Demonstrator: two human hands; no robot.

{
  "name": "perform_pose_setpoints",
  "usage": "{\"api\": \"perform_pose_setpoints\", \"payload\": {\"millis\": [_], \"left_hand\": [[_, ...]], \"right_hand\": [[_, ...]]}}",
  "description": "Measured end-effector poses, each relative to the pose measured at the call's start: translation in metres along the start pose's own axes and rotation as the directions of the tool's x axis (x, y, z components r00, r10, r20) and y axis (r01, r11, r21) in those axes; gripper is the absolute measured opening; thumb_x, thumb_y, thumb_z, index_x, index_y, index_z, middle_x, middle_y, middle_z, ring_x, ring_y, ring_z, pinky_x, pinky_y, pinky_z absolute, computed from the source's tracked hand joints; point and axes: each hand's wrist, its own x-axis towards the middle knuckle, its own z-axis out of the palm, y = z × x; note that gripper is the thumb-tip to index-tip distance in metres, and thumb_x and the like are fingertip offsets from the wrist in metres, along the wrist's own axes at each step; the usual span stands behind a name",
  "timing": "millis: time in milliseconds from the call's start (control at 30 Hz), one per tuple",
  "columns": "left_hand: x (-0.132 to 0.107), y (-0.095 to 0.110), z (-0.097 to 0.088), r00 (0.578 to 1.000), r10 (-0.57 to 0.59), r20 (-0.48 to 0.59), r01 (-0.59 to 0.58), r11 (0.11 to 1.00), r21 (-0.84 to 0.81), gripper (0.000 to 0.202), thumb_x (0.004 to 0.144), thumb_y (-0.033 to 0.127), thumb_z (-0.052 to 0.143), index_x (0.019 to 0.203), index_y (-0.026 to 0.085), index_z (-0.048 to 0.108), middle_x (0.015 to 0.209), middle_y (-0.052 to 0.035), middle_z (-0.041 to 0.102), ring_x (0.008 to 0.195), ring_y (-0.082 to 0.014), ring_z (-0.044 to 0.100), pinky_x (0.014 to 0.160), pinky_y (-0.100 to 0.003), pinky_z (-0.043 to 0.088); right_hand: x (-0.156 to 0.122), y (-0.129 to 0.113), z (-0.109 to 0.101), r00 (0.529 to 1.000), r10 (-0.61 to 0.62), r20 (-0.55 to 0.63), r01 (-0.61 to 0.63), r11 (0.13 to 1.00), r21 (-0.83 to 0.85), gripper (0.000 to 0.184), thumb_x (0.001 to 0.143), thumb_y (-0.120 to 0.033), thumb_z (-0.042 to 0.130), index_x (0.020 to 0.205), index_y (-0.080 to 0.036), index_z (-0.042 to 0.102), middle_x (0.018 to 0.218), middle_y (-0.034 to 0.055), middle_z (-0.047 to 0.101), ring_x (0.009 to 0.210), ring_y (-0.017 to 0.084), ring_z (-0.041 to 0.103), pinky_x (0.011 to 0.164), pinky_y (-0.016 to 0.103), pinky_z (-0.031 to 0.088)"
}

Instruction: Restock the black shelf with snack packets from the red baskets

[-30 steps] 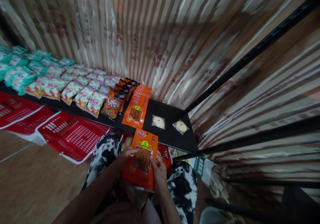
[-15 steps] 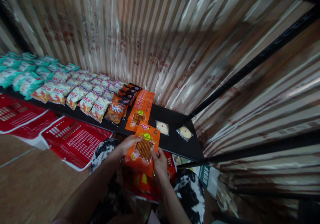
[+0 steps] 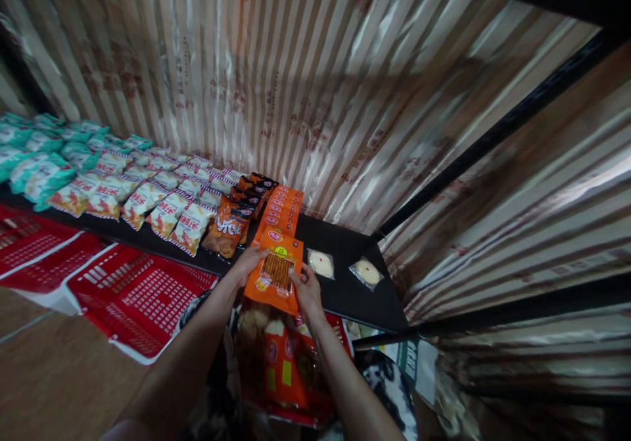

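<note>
Between my hands is an orange snack packet (image 3: 277, 271) with a window showing brown sticks. My left hand (image 3: 249, 263) grips its left edge, thumb on the front. On the right edge, my right hand (image 3: 306, 288) pinches it the same way. The packet is over the front of the black shelf (image 3: 340, 296), overlapping a row of matching orange packets (image 3: 283, 208). Just right of it lie a round pale item in clear wrap (image 3: 321, 264) and another wrapped round item (image 3: 367, 272). Below my hands, a red basket (image 3: 340, 329) holds more orange packets (image 3: 283, 365).
Brown-and-orange snack bags (image 3: 227, 227), white snack bags (image 3: 190, 224) and teal bags (image 3: 44, 178) line the shelf leftward. Red baskets (image 3: 142, 290) stand under its front edge. A black post (image 3: 483, 139) rises at the right, before striped sheeting (image 3: 315, 79).
Both hands have carried the orange packet up and forward, toward the row on the shelf. More of the basket's contents now shows below. The view has shifted slightly.
</note>
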Motion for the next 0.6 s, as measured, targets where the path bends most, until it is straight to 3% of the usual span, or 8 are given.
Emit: {"api": "perform_pose_setpoints", "payload": {"millis": [233, 367, 600], "left_hand": [[0.018, -0.005, -0.004, 0.99, 0.081, -0.111, -0.087, 0.995, -0.046, 0.01, 0.064, 0.014, 0.061, 0.074, 0.015, 0.059, 0.058, 0.0013, 0.064, 0.051, -0.0137, 0.06, 0.055, -0.025, 0.049], [0.021, -0.005, -0.006, 0.973, 0.103, -0.205, -0.109, 0.994, -0.021, 0.016, 0.064, 0.013, 0.059, 0.079, 0.016, 0.06, 0.062, 0.0016, 0.065, 0.054, -0.0133, 0.061, 0.057, -0.024, 0.049], [0.021, 0.001, -0.009, 0.952, 0.129, -0.276, -0.133, 0.991, 0.006, 0.026, 0.065, 0.014, 0.058, 0.09, 0.014, 0.061, 0.072, -0.0021, 0.066, 0.063, -0.0137, 0.062, 0.065, -0.025, 0.049]], "right_hand": [[0.024, 0.004, 0.003, 0.999, -0.015, -0.037, 0.013, 0.998, -0.059, 0.052, 0.057, -0.042, 0.07, 0.1, -0.018, 0.053, 0.06, -0.0026, 0.065, 0.056, 0.018, 0.064, 0.055, 0.028, 0.05], [0.033, 0.007, 0.003, 0.998, -0.027, -0.064, 0.022, 0.997, -0.079, 0.054, 0.057, -0.041, 0.07, 0.102, -0.017, 0.053, 0.057, -0.0044, 0.062, 0.052, 0.016, 0.06, 0.052, 0.027, 0.048], [0.047, 0.008, 0.008, 0.994, -0.023, -0.106, 0.005, 0.986, -0.167, 0.066, 0.056, -0.041, 0.068, 0.115, -0.016, 0.05, 0.057, -0.0052, 0.061, 0.054, 0.016, 0.059, 0.052, 0.025, 0.047]]}}
